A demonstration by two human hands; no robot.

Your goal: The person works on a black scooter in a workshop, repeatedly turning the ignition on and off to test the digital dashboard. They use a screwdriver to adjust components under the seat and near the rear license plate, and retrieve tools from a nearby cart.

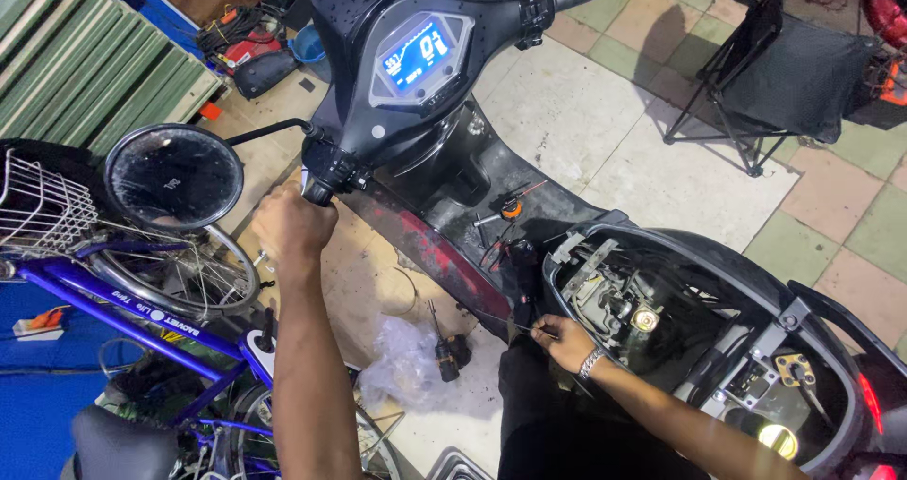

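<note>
I see a crumpled clear plastic bag on the floor beside the scooter, my left hand clamped on its handlebar grip, my right hand pinching a thin wire by the open seat bay.

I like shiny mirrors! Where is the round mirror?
In the head view, the round mirror sits at left, beside the left hand and above the blue bicycle.

Bicycle left of scooter; folding chair behind, right.

Even overhead light, sharp focus throughout
Dashboard screen glows blue; soft shadow under the folding chair; edges bend slightly.
</note>
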